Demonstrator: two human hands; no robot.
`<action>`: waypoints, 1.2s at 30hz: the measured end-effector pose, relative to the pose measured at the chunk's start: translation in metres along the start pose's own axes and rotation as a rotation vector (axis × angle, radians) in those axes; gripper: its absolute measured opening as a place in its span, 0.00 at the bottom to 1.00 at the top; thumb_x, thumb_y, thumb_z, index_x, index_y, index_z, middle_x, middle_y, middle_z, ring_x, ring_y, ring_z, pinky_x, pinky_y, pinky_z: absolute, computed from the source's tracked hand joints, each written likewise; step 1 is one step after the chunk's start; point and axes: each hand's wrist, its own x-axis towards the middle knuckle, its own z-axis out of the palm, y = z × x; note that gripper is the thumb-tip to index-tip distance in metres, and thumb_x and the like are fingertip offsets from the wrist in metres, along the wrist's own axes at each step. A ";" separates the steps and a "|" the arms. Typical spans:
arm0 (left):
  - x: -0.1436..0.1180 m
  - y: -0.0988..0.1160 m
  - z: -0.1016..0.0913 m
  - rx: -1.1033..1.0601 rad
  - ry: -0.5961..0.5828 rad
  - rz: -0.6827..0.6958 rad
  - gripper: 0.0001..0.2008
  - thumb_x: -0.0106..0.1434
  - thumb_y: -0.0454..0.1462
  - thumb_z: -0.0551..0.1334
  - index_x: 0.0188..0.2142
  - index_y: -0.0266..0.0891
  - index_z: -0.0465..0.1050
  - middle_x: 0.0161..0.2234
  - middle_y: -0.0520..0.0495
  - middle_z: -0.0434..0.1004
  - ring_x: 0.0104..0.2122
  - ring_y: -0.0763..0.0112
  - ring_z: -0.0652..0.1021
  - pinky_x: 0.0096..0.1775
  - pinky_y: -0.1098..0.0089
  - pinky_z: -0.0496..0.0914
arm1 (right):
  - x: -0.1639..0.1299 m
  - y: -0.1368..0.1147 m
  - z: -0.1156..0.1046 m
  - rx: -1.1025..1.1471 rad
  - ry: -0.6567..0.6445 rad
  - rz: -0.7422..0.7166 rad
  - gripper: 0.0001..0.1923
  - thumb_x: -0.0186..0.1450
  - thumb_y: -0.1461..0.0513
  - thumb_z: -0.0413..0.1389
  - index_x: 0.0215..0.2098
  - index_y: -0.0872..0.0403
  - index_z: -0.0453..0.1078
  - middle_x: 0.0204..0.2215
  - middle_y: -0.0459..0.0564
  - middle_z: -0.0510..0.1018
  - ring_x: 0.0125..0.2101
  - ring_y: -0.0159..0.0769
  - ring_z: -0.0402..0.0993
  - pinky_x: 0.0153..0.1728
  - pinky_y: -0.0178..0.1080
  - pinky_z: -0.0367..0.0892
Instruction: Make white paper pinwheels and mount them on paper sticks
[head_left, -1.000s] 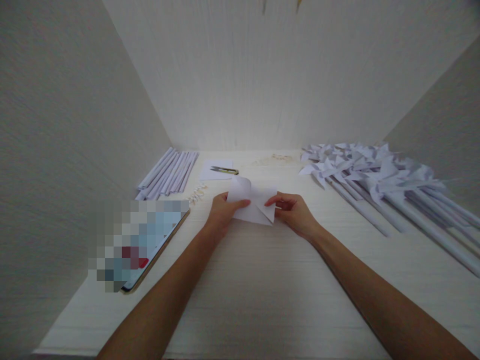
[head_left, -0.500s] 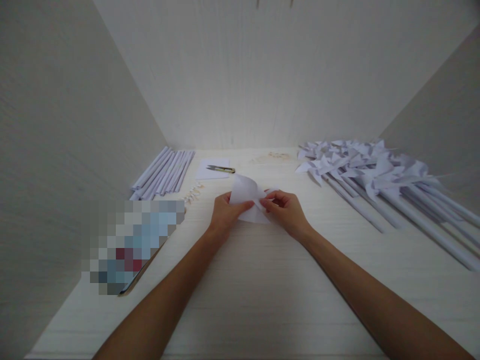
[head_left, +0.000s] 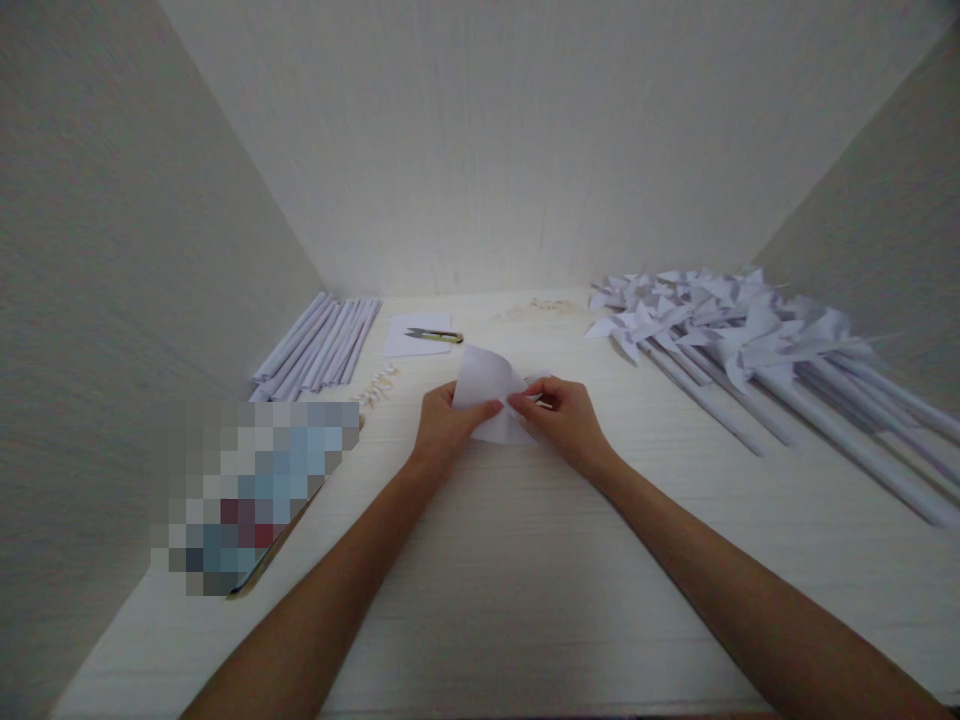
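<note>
Your left hand [head_left: 444, 428] and right hand [head_left: 564, 420] both pinch the same white paper sheet [head_left: 487, 385] at table centre. Left thumb clamps the sheet's lower left edge; right thumb and forefinger grip a folded corner at its 3 o'clock side. One flap curls upward between your hands, the rest lies near the table [head_left: 525, 580] — I cannot tell whether it touches the surface.

No proper containers in view — everything lies loose on the tabletop inside a three-walled white booth [head_left: 480, 150].

Around the sheet, by clock face:
- 11 o'clock: thread snips [head_left: 433, 335] lying flat on a small paper square [head_left: 409, 342], well apart from your hands.
- 10 o'clock: bundle of rolled paper sticks [head_left: 319, 345], laid parallel against the left wall.
- 9 to 10 o'clock: a few small pale bits [head_left: 377, 386] just beside the stick bundle; too small to identify.
- 8 o'clock: a flat device with a pixelated screen [head_left: 251, 490], near the left wall.
- 12 to 1 o'clock: faint pale scraps [head_left: 540, 306] near the back wall, blurred.
- 2 to 3 o'clock: heap of finished paper pinwheels [head_left: 720, 325], heads bunched toward the back, sticks fanning out toward the right table edge.
</note>
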 end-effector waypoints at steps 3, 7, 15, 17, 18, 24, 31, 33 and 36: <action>0.000 0.000 0.000 -0.019 -0.006 -0.011 0.14 0.37 0.34 0.68 0.27 0.33 0.74 0.23 0.49 0.76 0.22 0.71 0.73 0.28 0.70 0.68 | 0.000 0.001 -0.001 -0.007 -0.001 -0.002 0.10 0.47 0.57 0.59 0.19 0.55 0.67 0.17 0.45 0.72 0.17 0.28 0.65 0.19 0.34 0.61; 0.000 0.000 0.000 -0.004 0.007 -0.013 0.14 0.36 0.34 0.68 0.27 0.33 0.74 0.23 0.49 0.76 0.22 0.71 0.73 0.28 0.71 0.68 | 0.000 0.001 -0.001 -0.016 0.002 -0.014 0.10 0.47 0.57 0.59 0.18 0.55 0.66 0.17 0.45 0.71 0.17 0.28 0.64 0.19 0.34 0.61; 0.001 -0.001 -0.001 -0.003 -0.008 -0.002 0.13 0.37 0.35 0.68 0.26 0.33 0.74 0.23 0.49 0.76 0.22 0.71 0.73 0.27 0.71 0.68 | -0.001 0.001 0.000 -0.048 0.018 -0.018 0.12 0.47 0.56 0.59 0.18 0.55 0.66 0.16 0.44 0.70 0.16 0.27 0.63 0.17 0.33 0.59; 0.001 -0.002 -0.001 0.005 -0.002 -0.004 0.14 0.37 0.36 0.68 0.27 0.33 0.74 0.23 0.49 0.76 0.23 0.71 0.73 0.28 0.70 0.68 | -0.001 0.001 0.000 -0.054 0.025 -0.029 0.11 0.47 0.56 0.60 0.18 0.55 0.66 0.17 0.45 0.71 0.17 0.28 0.64 0.19 0.34 0.61; 0.001 -0.002 0.000 0.008 0.001 -0.007 0.14 0.37 0.36 0.68 0.27 0.33 0.74 0.24 0.49 0.76 0.23 0.71 0.74 0.28 0.70 0.68 | -0.001 0.001 0.000 -0.056 0.028 -0.034 0.11 0.47 0.56 0.60 0.18 0.55 0.66 0.17 0.45 0.71 0.18 0.28 0.64 0.19 0.34 0.61; -0.001 0.000 0.001 0.014 0.011 -0.003 0.14 0.38 0.35 0.68 0.27 0.33 0.74 0.23 0.49 0.76 0.22 0.71 0.73 0.27 0.71 0.68 | -0.001 0.001 0.000 -0.075 0.030 -0.041 0.12 0.48 0.55 0.59 0.18 0.55 0.66 0.16 0.44 0.70 0.17 0.28 0.64 0.18 0.33 0.60; -0.001 0.000 0.000 0.014 -0.023 0.016 0.14 0.37 0.35 0.68 0.27 0.32 0.74 0.23 0.49 0.76 0.22 0.72 0.73 0.27 0.71 0.68 | -0.001 0.002 -0.001 -0.102 0.042 -0.061 0.11 0.48 0.56 0.59 0.18 0.55 0.66 0.17 0.45 0.70 0.18 0.29 0.65 0.20 0.34 0.62; -0.001 0.000 -0.001 0.023 -0.035 0.025 0.15 0.37 0.36 0.68 0.28 0.33 0.75 0.23 0.49 0.76 0.22 0.72 0.73 0.27 0.71 0.68 | -0.001 0.003 -0.001 -0.101 0.047 -0.074 0.11 0.49 0.56 0.59 0.18 0.55 0.66 0.17 0.44 0.70 0.18 0.29 0.65 0.20 0.34 0.62; -0.001 0.000 -0.001 0.033 -0.024 0.034 0.15 0.37 0.36 0.68 0.29 0.33 0.75 0.24 0.49 0.76 0.23 0.71 0.73 0.28 0.71 0.68 | -0.001 0.005 0.000 -0.095 0.050 -0.091 0.11 0.49 0.56 0.59 0.18 0.55 0.65 0.18 0.44 0.69 0.19 0.29 0.65 0.21 0.34 0.63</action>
